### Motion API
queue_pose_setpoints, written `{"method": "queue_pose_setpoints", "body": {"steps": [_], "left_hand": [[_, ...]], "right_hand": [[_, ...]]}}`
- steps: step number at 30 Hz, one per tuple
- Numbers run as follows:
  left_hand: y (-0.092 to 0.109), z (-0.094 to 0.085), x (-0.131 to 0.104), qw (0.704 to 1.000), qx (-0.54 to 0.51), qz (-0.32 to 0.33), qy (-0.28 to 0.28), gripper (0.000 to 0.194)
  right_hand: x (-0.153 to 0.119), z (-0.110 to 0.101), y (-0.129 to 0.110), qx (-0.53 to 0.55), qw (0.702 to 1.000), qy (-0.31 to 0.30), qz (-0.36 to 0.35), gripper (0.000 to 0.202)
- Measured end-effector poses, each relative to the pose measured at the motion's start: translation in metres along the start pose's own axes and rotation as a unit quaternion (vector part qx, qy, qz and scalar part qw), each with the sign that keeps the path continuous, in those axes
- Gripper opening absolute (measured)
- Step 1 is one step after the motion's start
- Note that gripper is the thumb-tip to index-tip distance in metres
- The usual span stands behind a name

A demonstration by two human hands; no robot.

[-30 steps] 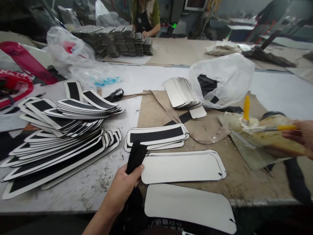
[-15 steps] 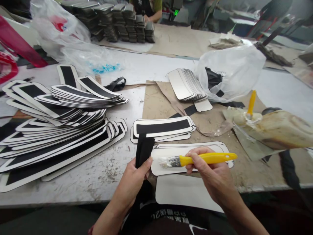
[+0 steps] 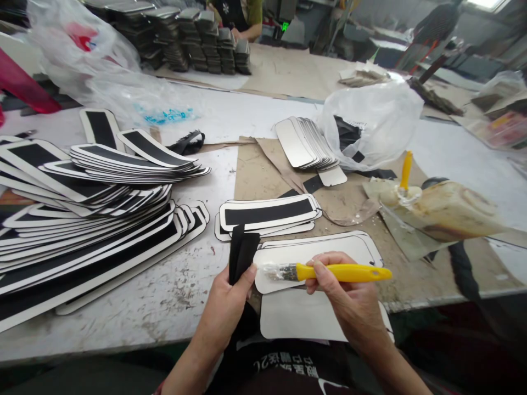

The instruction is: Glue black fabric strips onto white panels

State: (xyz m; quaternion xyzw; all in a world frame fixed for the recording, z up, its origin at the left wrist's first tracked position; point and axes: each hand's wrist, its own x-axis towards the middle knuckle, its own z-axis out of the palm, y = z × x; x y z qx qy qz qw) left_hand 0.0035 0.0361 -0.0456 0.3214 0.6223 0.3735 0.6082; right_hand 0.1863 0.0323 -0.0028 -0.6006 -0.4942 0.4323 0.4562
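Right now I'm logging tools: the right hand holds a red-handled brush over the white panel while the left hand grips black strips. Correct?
Not quite. In the head view the brush in the right hand has a yellow handle, not red. It is over the white panel, and the left hand grips black strips.

Bright even daylight, soft shadows; glare top right; wide-angle bending at edges; far background soft.

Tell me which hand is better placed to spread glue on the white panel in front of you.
Right. The right hand already grips the yellow-handled brush, bristles over the white panel. The left hand is occupied pinching black strips beside the panel's left end.
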Motion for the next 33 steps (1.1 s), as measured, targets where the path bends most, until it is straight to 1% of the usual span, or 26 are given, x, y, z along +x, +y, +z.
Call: {"method": "queue_pose_setpoints", "body": {"steps": [2,5,7,10,14,18,21,26,30,33], "left_hand": [[-0.001,0.0,0.0,1.0,-0.004,0.0,0.005,0.039],[-0.004,0.001,0.002,1.0,-0.008,0.007,0.016,0.039],[-0.006,0.002,0.001,1.0,-0.011,0.004,0.028,0.04],[-0.007,0.002,0.0,0.998,-0.014,-0.013,0.053,0.041],[-0.009,0.003,0.0,0.995,-0.031,-0.053,0.081,0.042],[-0.008,0.008,-0.003,0.99,-0.05,-0.087,0.097,0.044],[-0.004,0.013,-0.007,0.987,-0.057,-0.097,0.118,0.045],[0.0,0.018,-0.01,0.983,-0.034,-0.103,0.147,0.046],[0.001,0.021,-0.009,0.978,-0.016,-0.108,0.177,0.04],[0.002,0.02,-0.013,0.982,0.002,-0.071,0.178,0.036]], "right_hand": [[0.0,0.001,0.004,0.001,1.0,-0.004,-0.006,0.017],[0.0,-0.006,0.012,-0.037,0.999,0.025,-0.029,0.016],[0.002,-0.018,0.016,-0.088,0.993,0.051,-0.056,0.014],[0.005,-0.041,0.02,-0.168,0.978,0.073,-0.104,0.012],[0.01,-0.07,0.018,-0.263,0.946,0.104,-0.16,0.01],[0.014,-0.088,0.015,-0.32,0.919,0.118,-0.2,0.007],[0.015,-0.098,0.014,-0.345,0.903,0.118,-0.227,0.006],[0.015,-0.11,0.01,-0.372,0.88,0.111,-0.272,0.006],[0.01,-0.114,0.006,-0.384,0.867,0.102,-0.3,0.009],[0.003,-0.117,0.002,-0.395,0.857,0.101,-0.315,0.012]]}}
